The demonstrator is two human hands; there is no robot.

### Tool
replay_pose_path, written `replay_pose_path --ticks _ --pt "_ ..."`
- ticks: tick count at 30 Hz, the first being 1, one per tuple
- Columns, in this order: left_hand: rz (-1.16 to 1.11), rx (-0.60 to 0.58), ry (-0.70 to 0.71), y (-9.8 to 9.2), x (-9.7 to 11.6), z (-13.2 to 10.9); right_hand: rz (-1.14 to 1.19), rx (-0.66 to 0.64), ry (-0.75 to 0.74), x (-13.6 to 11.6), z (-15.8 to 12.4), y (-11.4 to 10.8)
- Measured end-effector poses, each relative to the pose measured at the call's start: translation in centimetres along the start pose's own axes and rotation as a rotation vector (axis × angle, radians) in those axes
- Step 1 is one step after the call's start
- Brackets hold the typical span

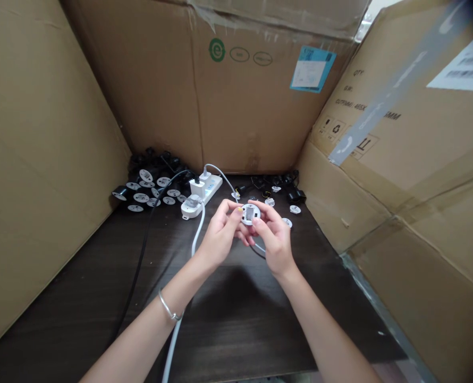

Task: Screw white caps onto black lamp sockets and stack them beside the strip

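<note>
Cardboard boxes walling in three sides of a dark wooden counter. On the back box, a green logo and a blue-edged label; across the right box, a strip of tape and printed carton markings. Against the back box, at the left, a heap of black-and-white round units, many lying flat with white faces up, others black and tangled behind. Further right along the same wall, a looser scatter of similar units, some white pieces lying apart from the black ones. Between the two groups, a white power strip lying on the counter, with a white plug seated in it. Running from the strip toward the near edge, a thick white cable, passing under the left forearm; to its left, a black cable trailing down the counter. Above the middle of the counter, both hands closed around a round white disc, held off the surface, fingers of the left hand on one side and of the right hand on the other. Grey square at the disc's center, facing up. Thin silver bangle on the left wrist.
</note>
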State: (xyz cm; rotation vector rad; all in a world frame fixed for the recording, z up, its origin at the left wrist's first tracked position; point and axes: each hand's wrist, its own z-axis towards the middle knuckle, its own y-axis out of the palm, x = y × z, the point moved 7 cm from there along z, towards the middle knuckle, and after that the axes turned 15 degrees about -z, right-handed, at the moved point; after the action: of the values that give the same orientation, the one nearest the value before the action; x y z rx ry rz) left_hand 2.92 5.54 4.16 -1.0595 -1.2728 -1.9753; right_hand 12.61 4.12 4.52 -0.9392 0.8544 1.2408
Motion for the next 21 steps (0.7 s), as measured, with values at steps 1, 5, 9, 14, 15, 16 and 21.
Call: replay_pose_path --ticks 1,5,9,14,15,16,21 --pt "-0.012 -0.015 -0.007 0.1 0.1 0.0 -0.006 0.0 -0.005 -0.1 0.1 -0.1" --pt "0.016 -0.033 -0.003 0.2 0.6 -0.1 0.0 -0.009 -0.026 -0.1 0.2 -0.2" --pt "0.068 -0.044 0.025 0.4 0.6 -0.2 0.022 -0.022 0.014 0.2 0.4 -0.3" --pt "0.161 -0.057 0.041 0.4 0.2 -0.4 -0.044 0.021 0.056 0.6 0.5 -0.7" --pt "0.175 -0.056 0.044 0.3 0.1 -0.4 -0.062 0.029 0.048 0.6 0.5 -0.8" --pt "0.184 -0.055 0.046 0.3 0.1 -0.5 -0.081 0.037 0.035 0.7 0.5 -0.8" --pt "0.175 -0.046 0.059 0.1 0.4 -0.6 -0.115 0.043 -0.003 1.0 0.3 -0.6"
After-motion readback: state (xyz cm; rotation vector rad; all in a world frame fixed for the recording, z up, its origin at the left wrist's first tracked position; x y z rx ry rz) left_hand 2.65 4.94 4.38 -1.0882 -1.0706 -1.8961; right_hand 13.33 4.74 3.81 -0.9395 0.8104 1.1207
